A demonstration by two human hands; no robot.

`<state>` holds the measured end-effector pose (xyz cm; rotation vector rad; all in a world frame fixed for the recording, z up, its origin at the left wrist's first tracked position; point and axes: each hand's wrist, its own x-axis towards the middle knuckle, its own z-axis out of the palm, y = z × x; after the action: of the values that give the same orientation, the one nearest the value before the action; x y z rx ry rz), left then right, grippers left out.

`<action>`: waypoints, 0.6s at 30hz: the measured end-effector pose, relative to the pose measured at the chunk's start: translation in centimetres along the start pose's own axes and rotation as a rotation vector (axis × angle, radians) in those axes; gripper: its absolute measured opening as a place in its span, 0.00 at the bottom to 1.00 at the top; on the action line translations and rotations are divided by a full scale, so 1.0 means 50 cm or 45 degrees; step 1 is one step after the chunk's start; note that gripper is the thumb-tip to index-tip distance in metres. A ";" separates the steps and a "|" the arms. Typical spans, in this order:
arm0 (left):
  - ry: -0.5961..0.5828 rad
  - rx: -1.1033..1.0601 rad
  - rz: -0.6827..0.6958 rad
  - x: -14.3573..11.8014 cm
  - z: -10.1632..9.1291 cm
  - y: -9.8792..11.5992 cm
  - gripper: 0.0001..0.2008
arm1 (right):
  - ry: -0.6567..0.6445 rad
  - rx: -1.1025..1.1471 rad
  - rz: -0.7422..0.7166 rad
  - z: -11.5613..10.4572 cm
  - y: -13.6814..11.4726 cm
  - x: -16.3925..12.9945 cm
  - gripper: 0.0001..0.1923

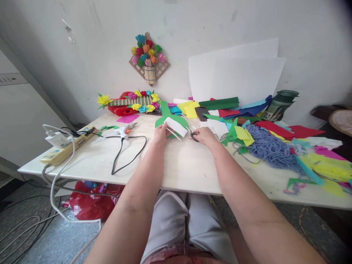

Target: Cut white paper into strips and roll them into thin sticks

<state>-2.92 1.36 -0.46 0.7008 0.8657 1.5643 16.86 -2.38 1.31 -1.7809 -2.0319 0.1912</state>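
One white paper piece [177, 126] is located at the middle of the worktop [189, 172], partly covering one green cutout [165, 114]. The left hand [160, 134] pinches its left end between the fingers. One pair of scissors [194, 136] is gripped in the right hand [204, 135], fingers curled about the handles, blades near the paper's right end. To the left: one glue gun [125, 131], one power strip [56, 156]. To the right: one yarn bundle [272, 148], one bottle [280, 105]. The paper is plain, elongated and tilted; a narrow white strip shows below it.
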 end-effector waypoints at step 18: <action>0.306 0.127 0.144 -0.015 0.016 0.017 0.12 | 0.144 -0.112 -0.053 0.015 -0.014 0.001 0.15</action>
<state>-2.64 0.69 0.72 0.6503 1.1036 1.7402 15.92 -2.30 0.91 -1.7577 -2.0233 -0.0114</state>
